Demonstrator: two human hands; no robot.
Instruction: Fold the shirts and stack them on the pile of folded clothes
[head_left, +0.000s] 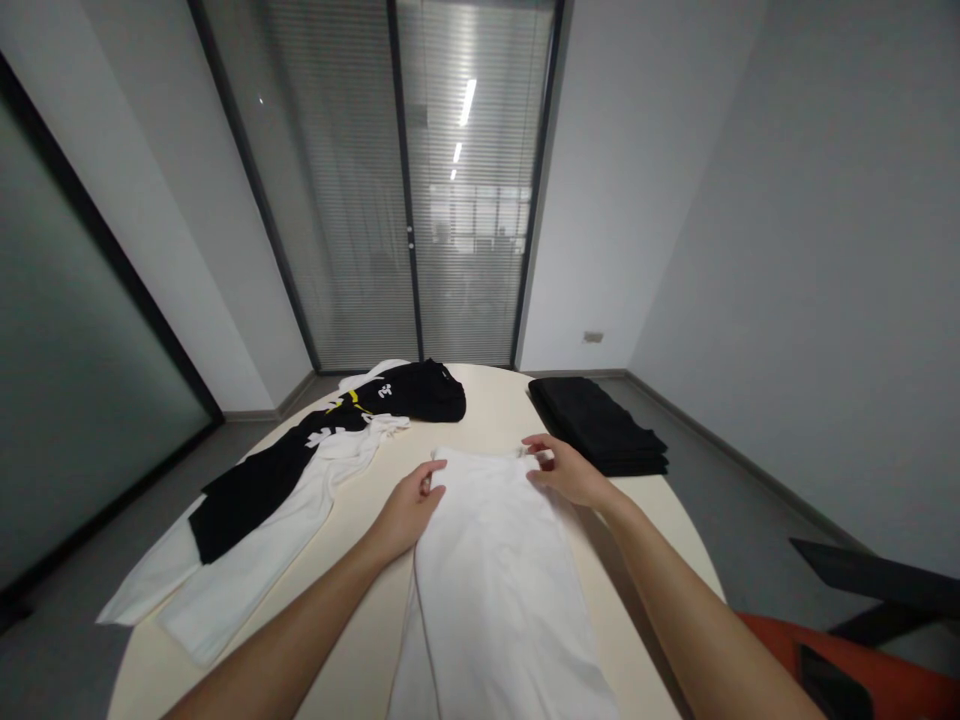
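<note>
A white garment (499, 570) lies flat and lengthwise on the table in front of me. Its narrower far end shows two corners, and a second layer peeks out along its lower left side. My left hand (412, 505) pinches the far left corner between thumb and fingers. At the far right corner, my right hand (564, 470) grips the edge, its fingers curled over the cloth. The near end of the garment runs out of view at the bottom.
A stack of folded black clothes (596, 425) sits right of my right hand. At left, a black shirt (262, 490) with white and yellow print lies over white clothing (277, 540). The round cream table (487, 395) carries everything. An orange chair (870, 665) stands at lower right.
</note>
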